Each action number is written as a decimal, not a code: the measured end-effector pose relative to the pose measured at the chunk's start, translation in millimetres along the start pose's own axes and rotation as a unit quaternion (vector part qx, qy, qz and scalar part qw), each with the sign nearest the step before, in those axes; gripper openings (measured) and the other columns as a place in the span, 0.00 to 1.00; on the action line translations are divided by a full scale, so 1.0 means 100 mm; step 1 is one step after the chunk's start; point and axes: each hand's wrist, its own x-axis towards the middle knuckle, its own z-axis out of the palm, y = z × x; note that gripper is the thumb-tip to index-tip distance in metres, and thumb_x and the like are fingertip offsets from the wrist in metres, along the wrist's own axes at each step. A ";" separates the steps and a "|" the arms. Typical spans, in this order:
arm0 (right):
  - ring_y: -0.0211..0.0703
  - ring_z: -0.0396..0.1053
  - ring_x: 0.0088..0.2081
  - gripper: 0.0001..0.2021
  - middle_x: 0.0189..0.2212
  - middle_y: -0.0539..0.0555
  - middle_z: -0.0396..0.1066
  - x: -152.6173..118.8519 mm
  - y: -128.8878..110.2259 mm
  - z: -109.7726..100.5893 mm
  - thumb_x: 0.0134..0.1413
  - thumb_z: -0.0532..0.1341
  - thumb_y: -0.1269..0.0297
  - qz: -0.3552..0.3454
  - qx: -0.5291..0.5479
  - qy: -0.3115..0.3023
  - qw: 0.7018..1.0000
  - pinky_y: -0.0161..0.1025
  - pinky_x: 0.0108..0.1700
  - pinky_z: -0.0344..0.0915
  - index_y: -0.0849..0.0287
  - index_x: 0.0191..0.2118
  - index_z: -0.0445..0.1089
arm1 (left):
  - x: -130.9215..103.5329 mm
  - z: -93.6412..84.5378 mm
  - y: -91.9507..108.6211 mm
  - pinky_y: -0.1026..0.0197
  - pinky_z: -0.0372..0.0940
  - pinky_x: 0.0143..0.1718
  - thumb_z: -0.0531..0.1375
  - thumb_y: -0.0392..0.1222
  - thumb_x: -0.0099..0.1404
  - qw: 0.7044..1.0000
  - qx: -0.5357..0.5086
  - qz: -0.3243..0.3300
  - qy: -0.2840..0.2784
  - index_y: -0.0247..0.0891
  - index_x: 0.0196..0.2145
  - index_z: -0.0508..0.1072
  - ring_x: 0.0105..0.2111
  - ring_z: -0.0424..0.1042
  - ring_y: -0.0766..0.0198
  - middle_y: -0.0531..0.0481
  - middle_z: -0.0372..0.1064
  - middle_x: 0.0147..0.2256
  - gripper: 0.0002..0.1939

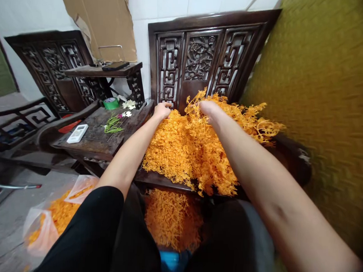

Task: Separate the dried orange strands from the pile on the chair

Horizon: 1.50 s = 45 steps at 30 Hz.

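A big heap of orange, lacy, branching sprigs (169, 147), perhaps plastic, covers the seat of a dark carved wooden chair (182, 187). My left hand (162, 110) is at the heap's far left edge, touching it, fingers stretched forward and slightly apart with nothing visible in them. Deeper in the heap, my right hand (206, 109) grips a raised clump of the same sprigs; its fingertips are mostly hidden by them. More orange sprigs (166, 215) lie lower down between my knees, above something blue (170, 259).
On the dark side table (94, 120) lie green tape (111, 103), green stems (113, 124), white flower pieces (129, 105) and a white device (77, 133). A plastic bag (45, 226) of orange pieces stands on the floor. A yellowish textured panel (321, 98) borders the right.
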 end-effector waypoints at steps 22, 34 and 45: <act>0.43 0.70 0.37 0.08 0.36 0.54 0.73 -1.49 0.88 0.13 0.68 0.60 0.61 -0.439 -0.068 -0.055 0.894 0.44 0.45 0.68 0.55 0.46 0.76 | -2.22 -0.26 -0.36 0.65 0.54 0.21 0.66 0.56 0.63 0.984 -0.058 0.053 -0.161 0.37 0.23 0.71 0.18 0.62 0.70 0.54 0.68 0.19 0.21; 0.48 0.70 0.43 0.13 0.41 0.58 0.72 -1.42 0.93 0.04 0.68 0.55 0.62 -0.418 -0.039 -0.180 0.890 0.48 0.48 0.67 0.56 0.53 0.71 | -2.19 -0.42 -0.38 0.64 0.45 0.20 0.67 0.55 0.59 0.980 0.005 -0.015 -0.200 0.38 0.14 0.63 0.16 0.50 0.72 0.57 0.55 0.13 0.26; 0.40 0.61 0.31 0.19 0.29 0.49 0.60 -1.20 0.86 0.34 0.64 0.60 0.43 -0.270 0.210 0.017 0.939 0.40 0.36 0.62 0.53 0.33 0.61 | -2.10 -0.45 -0.24 0.62 0.41 0.21 0.70 0.55 0.56 0.959 -0.151 -0.076 -0.228 0.37 0.27 0.80 0.14 0.48 0.72 0.60 0.49 0.11 0.16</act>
